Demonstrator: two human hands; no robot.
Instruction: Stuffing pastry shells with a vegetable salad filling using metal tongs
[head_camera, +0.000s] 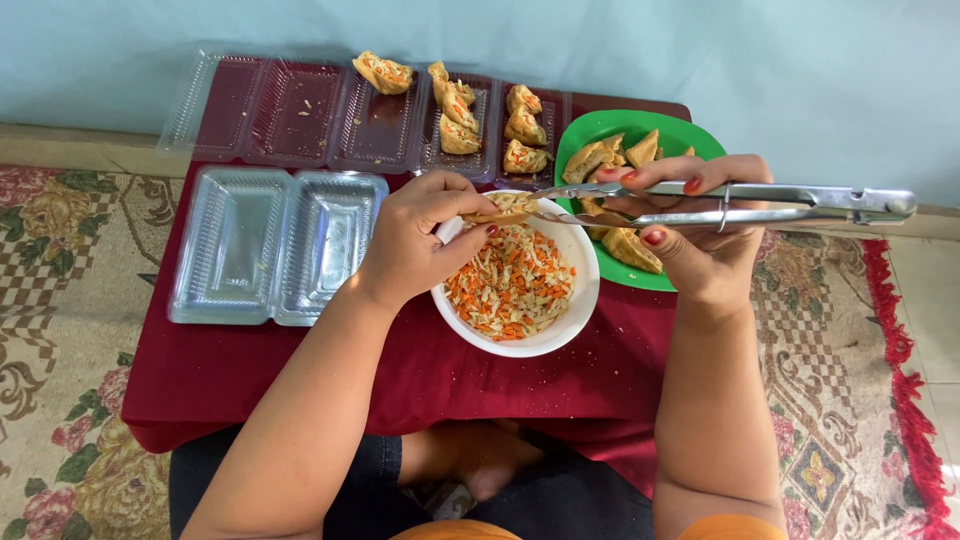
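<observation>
My left hand (420, 235) holds a piece of fried tofu (497, 208) over the far rim of a white bowl (578, 300) filled with shredded carrot and cabbage. My right hand (690, 225) grips metal tongs (740, 200), whose tips push filling into that tofu piece. Just behind the bowl sits a green plate (585, 135) with several unfilled tofu pieces.
Several clear plastic trays stand at the back of the dark red cloth (250, 370); two of them (480, 125) hold filled tofu, and one filled piece (382, 72) rests on a tray edge. An open clear container (275, 245) lies left. Patterned carpet (60, 300) surrounds the low table.
</observation>
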